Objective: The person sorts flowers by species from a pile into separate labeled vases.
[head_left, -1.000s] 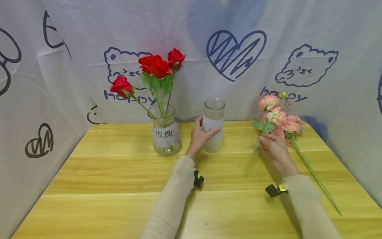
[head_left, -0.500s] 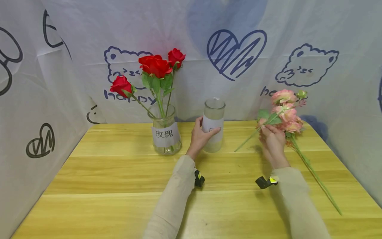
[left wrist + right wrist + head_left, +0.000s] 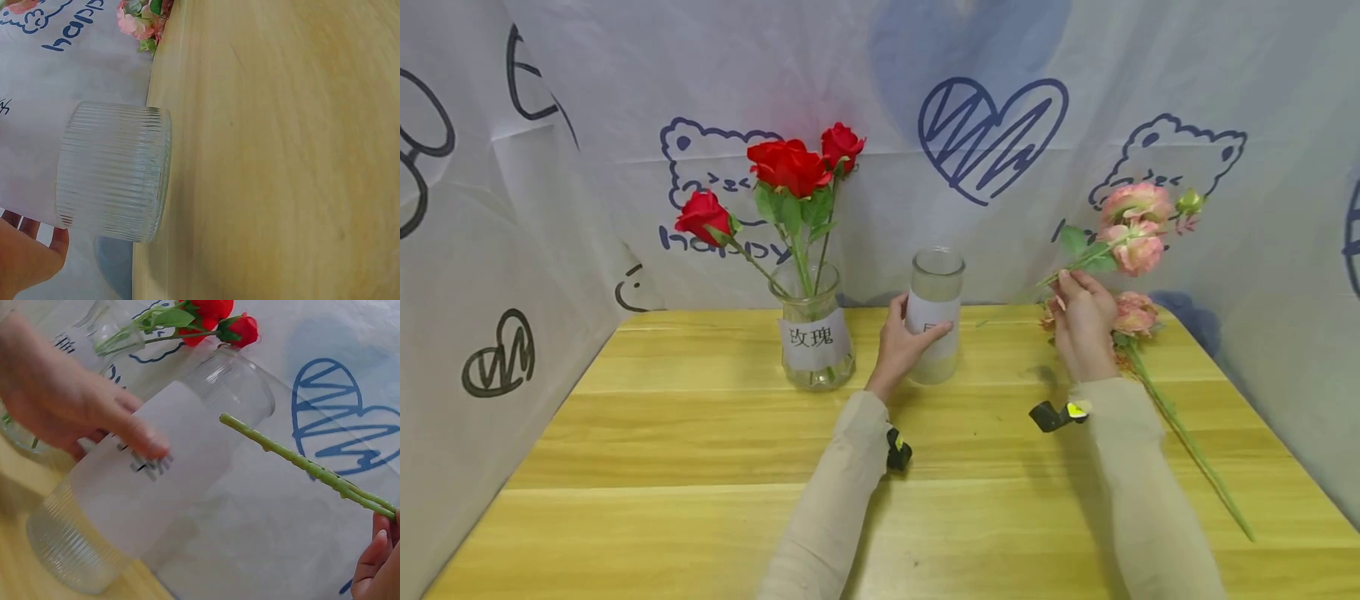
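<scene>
My left hand (image 3: 910, 343) grips a clear glass vase (image 3: 938, 292) with a white label, thumb across the front and fingers round the far left side. The vase stands upright on the table, with its ribbed base (image 3: 115, 172) showing in the left wrist view. With thumb and fingers, my right hand (image 3: 1084, 321) pinches the stem of a pink flower spray (image 3: 1138, 237), raised above the tabletop. Its blooms lean right, and the cut stem end (image 3: 226, 419) points left toward the vase. A second pink flower (image 3: 1135, 315) lies on the table, partly hidden behind the right hand.
Left of the labelled vase stands another glass vase (image 3: 817, 367), with several red roses (image 3: 790, 167) in it and a label of its own. A white printed cloth (image 3: 880, 208) hangs behind the wooden table (image 3: 662, 467) and along both sides.
My right hand has lifted the pink flower spray up and away from the flower left lying on the table. The stem end has risen. My left hand stays on the glass vase.
</scene>
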Tool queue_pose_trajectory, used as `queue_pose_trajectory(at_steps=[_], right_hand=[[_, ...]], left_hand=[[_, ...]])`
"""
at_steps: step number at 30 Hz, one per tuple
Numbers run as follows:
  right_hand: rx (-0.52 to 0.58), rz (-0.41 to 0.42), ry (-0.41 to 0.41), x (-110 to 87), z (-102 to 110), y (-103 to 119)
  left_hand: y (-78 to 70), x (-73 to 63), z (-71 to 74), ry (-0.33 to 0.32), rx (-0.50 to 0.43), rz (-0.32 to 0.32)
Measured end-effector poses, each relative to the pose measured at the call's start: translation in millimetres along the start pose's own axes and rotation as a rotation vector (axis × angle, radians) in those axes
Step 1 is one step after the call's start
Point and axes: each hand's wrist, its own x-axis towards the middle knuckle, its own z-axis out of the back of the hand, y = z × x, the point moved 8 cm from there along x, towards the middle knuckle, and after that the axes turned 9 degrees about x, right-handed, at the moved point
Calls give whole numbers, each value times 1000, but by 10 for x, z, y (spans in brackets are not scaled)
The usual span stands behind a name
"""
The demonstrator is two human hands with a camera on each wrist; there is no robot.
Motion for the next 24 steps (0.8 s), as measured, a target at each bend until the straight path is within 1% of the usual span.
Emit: queue_pose_trajectory(at_steps=[6,8,11,16,24], right_hand=[[21,59,25,46,-247,78],[33,77,20,54,-327,101],[32,96,-3,55,-439,132],[39,95,-58,54,-593,137],[4,136,-92,83,-769,53]], left_hand=[[-11,2,0,1,8,-8],[-7,1,4,2,11,-10],[-3,3,10,2,14,-10],[3,8,15,0,17,-4],[3,3,22,6,33,-3]])
